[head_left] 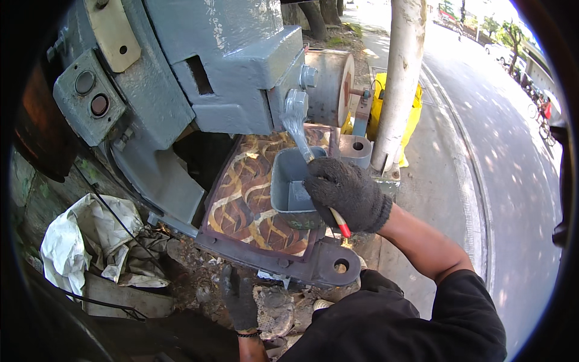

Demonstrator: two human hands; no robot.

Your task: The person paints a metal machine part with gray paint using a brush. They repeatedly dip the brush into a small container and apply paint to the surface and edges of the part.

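Right grip [350,194] (dark knitted glove) is wrapped around a slim paintbrush with a red-and-white handle end [341,223], its grey-coated bristles up by the grey-painted hex bolt [297,101] above-left of the grip. Square, grey, paint-smeared container [282,181] sits just left, on brown patterned cloth [241,199]. Left grip [241,300], also gloved, is well below-left, fingers extended.

- Brush [298,130]: bristles grey-coated, touching bolt; handle slants down-right, red near its end.
- Bolt [296,103]: hex head, glossy grey, on machine's [220,48] lower side.
- Tub [279,181]: squarish, grey inside, open-topped, upright below bristles.
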